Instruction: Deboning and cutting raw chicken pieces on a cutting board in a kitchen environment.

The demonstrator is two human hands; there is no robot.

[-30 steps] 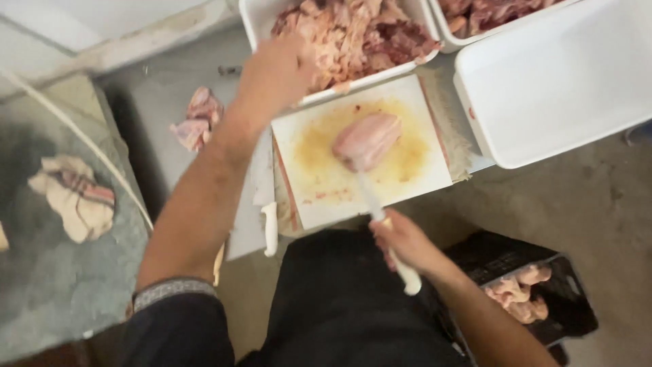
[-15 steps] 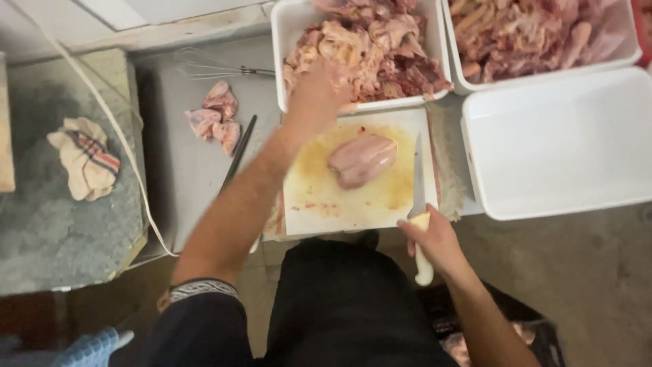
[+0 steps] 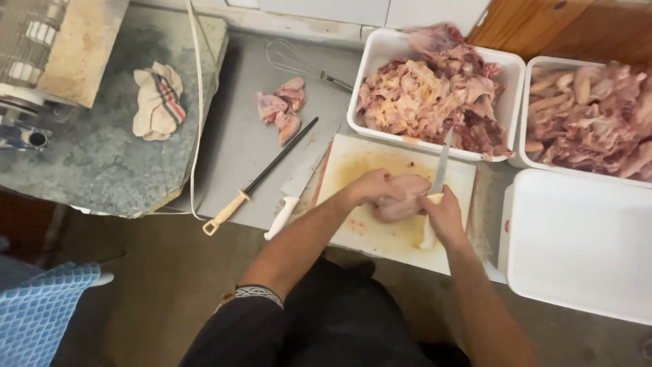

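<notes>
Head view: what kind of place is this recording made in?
Most likely a butcher's or kitchen meat-prep bench. A left hand steadies raw poultry on a cutting board while the right hand holds a knife; a white tub is heaped with meat, and a sharpening steel lies nearby.

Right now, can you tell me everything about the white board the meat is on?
The white rectangular plastic cutting board lies flat on the grey metal counter, stained yellowish with small pink flecks. A pale pink raw chicken piece rests on it, pressed by the left hand. The right hand holds a white-handled knife over it.
</notes>
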